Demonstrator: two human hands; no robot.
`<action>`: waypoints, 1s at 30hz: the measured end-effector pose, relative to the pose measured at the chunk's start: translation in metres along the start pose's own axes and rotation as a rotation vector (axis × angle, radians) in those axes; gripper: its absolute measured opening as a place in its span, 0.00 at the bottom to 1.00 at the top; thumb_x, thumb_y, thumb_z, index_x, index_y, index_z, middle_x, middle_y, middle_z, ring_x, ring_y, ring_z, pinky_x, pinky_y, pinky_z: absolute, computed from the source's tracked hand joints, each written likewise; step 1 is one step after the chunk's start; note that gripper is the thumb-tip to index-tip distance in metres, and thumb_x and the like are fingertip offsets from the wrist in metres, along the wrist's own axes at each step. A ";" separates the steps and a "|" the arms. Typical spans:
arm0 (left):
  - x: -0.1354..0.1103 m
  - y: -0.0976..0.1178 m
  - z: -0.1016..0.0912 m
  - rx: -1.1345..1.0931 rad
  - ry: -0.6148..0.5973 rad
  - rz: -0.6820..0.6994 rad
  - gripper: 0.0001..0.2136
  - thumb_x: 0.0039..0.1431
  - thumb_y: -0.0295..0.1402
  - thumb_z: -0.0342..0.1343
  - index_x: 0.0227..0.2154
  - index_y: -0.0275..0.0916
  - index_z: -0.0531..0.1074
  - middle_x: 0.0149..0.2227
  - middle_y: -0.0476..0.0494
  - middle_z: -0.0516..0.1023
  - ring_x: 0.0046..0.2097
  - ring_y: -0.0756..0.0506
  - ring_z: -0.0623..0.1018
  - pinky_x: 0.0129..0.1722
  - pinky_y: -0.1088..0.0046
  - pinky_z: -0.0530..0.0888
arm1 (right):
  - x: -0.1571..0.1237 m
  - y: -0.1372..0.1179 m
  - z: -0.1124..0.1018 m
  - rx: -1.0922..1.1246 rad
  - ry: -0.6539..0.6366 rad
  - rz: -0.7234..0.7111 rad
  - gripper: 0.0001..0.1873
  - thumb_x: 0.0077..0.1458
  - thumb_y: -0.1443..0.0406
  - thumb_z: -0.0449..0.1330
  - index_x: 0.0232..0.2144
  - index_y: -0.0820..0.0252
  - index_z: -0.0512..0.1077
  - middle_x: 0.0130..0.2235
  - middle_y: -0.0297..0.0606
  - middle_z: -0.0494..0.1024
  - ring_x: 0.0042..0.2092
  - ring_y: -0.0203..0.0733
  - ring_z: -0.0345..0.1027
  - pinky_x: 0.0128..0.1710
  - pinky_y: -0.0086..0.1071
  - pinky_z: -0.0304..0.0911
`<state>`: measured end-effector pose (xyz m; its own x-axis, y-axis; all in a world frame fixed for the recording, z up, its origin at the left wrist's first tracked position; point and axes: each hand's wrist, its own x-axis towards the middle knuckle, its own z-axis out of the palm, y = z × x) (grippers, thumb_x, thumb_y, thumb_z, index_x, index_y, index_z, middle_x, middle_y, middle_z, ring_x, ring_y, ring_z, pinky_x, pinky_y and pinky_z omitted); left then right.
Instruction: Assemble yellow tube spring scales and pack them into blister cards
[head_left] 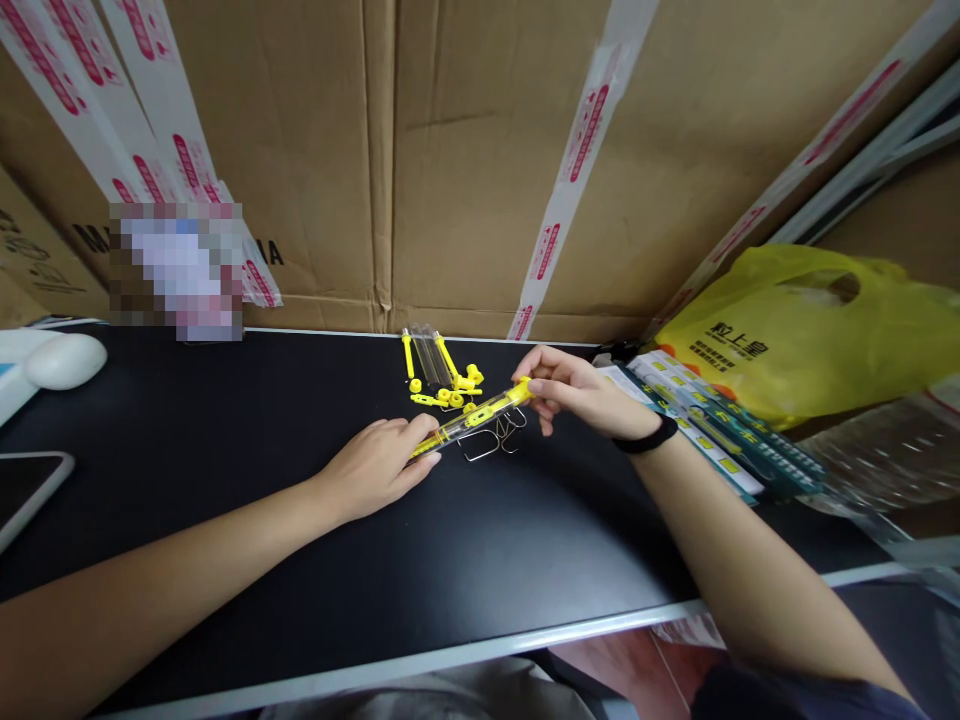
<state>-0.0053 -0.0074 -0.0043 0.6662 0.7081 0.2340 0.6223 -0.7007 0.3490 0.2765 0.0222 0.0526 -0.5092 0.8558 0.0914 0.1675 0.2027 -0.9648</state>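
Observation:
A clear tube with yellow ends is held level just above the black tabletop. My left hand pinches its near end. My right hand, a black band on its wrist, is closed on the yellow cap at the far end. Under the tube lie a few bent wire clips. Just behind it sits a small heap of yellow plastic parts and more clear tubes.
Taped cardboard boxes wall off the back. A yellow plastic bag and a stack of printed packaging cards lie to the right. A white rounded object and a phone are at the left edge.

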 end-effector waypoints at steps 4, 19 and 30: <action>-0.002 0.002 0.000 0.006 0.021 -0.064 0.10 0.65 0.39 0.45 0.44 0.41 0.62 0.32 0.47 0.75 0.33 0.44 0.76 0.32 0.70 0.67 | 0.002 0.003 0.003 0.065 0.037 0.073 0.11 0.55 0.62 0.61 0.38 0.60 0.64 0.29 0.30 0.71 0.21 0.27 0.60 0.19 0.26 0.70; -0.005 -0.011 -0.005 -0.673 0.280 -0.141 0.18 0.66 0.47 0.39 0.38 0.38 0.64 0.19 0.55 0.60 0.21 0.51 0.64 0.24 0.74 0.61 | 0.007 0.013 0.007 0.100 0.033 0.124 0.10 0.55 0.61 0.61 0.37 0.60 0.66 0.28 0.29 0.70 0.21 0.26 0.59 0.18 0.24 0.69; 0.000 -0.011 -0.006 -0.625 0.292 -0.174 0.21 0.68 0.46 0.35 0.33 0.38 0.66 0.20 0.55 0.55 0.23 0.51 0.58 0.26 0.73 0.59 | 0.005 0.007 0.008 -0.028 0.010 0.023 0.16 0.54 0.56 0.64 0.37 0.61 0.65 0.30 0.30 0.69 0.22 0.25 0.59 0.19 0.24 0.70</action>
<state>-0.0148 0.0008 -0.0023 0.3869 0.8609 0.3305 0.2991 -0.4562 0.8381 0.2678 0.0242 0.0440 -0.4969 0.8648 0.0716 0.2027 0.1959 -0.9595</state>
